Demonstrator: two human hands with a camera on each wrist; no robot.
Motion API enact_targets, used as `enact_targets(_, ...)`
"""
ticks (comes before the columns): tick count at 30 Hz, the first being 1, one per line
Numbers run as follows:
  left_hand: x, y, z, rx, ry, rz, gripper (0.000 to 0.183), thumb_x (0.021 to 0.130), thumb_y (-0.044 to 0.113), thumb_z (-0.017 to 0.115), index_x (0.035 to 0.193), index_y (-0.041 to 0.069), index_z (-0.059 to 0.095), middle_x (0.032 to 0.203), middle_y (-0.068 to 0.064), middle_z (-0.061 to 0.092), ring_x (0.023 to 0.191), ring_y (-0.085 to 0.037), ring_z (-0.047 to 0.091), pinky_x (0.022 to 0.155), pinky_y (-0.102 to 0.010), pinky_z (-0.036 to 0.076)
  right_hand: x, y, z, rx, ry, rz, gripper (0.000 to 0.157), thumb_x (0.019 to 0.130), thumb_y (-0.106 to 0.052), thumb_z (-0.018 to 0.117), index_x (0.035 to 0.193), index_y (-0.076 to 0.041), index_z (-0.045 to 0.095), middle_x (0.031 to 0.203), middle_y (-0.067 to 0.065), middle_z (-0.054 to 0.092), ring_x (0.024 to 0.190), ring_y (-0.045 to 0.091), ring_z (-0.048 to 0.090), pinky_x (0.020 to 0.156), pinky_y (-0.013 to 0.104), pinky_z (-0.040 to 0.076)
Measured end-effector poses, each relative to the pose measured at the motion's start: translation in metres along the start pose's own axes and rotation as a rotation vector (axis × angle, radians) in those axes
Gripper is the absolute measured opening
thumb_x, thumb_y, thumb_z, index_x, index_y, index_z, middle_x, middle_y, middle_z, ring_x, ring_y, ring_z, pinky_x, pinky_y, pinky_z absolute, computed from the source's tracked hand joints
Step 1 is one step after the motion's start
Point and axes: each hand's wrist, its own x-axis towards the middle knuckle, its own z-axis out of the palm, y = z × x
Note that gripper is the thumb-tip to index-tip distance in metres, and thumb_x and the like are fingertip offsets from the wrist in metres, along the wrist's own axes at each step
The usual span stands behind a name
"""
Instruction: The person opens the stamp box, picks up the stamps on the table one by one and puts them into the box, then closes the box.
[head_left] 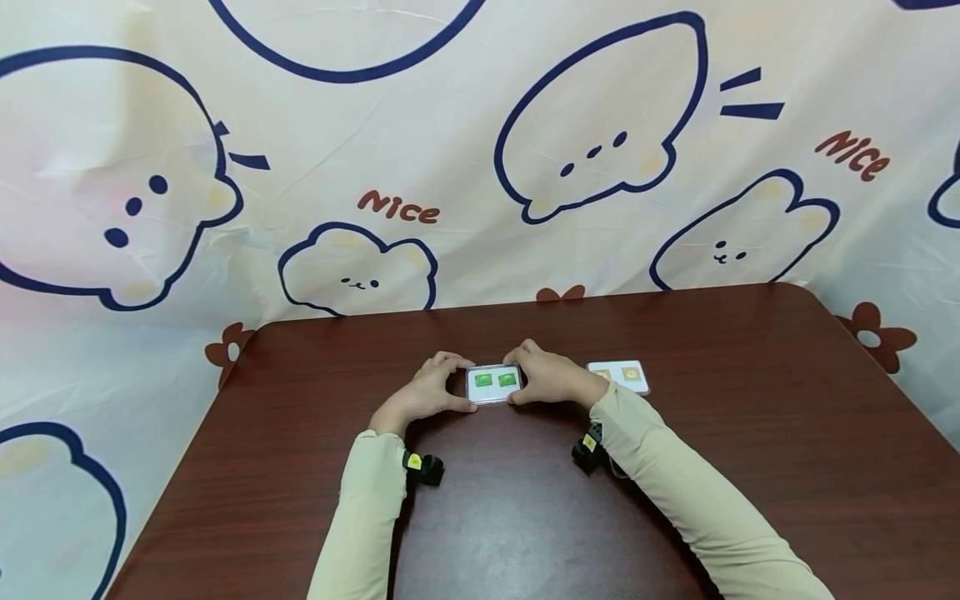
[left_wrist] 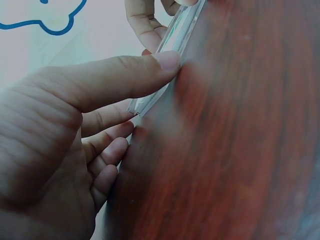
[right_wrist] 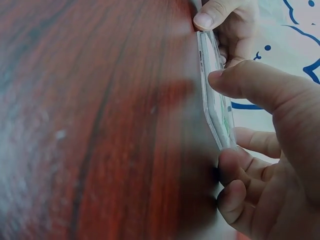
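Note:
A flat clear plastic case [head_left: 493,384] with a white inside and two green squares lies level at the middle of the table. My left hand [head_left: 432,387] holds its left end, thumb on the near edge and index finger at the far corner. At the right end, my right hand [head_left: 553,377] grips it the same way. The left wrist view shows the left thumb [left_wrist: 167,61] pressed against the case's side edge. In the right wrist view, the right thumb [right_wrist: 218,80] touches the near edge of the case [right_wrist: 212,107].
A second flat white case [head_left: 619,376] with gold-coloured squares lies beyond the right wrist, partly hidden by it. The dark wooden table [head_left: 300,467] ends at a patterned cloth [head_left: 465,167] behind. Black wrist cameras [head_left: 430,469] sit below both hands.

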Motion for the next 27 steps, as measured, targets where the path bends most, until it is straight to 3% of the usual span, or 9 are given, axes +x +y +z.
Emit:
enact_targets(17, 0.0007, -0.0001, 0.0006, -0.002, -0.006, -0.011, 0.068, 0.076, 0.028, 0.081, 0.136, 0.017, 0.052, 0.144, -0.007, 0.037, 0.129, -0.028, 0.036, 0.106, -0.051, 0.033, -0.0004, 0.0006, -0.0002, 0.001, -0.013, 0.019, 0.064, 0.082, -0.036, 0.074, 0.136, -0.01, 0.05, 0.127, 0.011, 0.047, 0.086, 0.017, 0.055, 0.076, 0.034, 0.048)
enact_targets(27, 0.0, -0.0003, 0.0005, -0.004, -0.013, -0.014, 0.073, 0.076, 0.028, 0.082, 0.139, 0.017, 0.049, 0.145, -0.008, 0.036, 0.13, -0.029, 0.036, 0.106, -0.051, 0.034, -0.0014, 0.0023, -0.0008, 0.028, -0.034, 0.022, 0.07, 0.083, -0.037, 0.073, 0.141, -0.009, 0.046, 0.133, 0.014, 0.045, 0.093, 0.02, 0.057, 0.084, 0.038, 0.049)
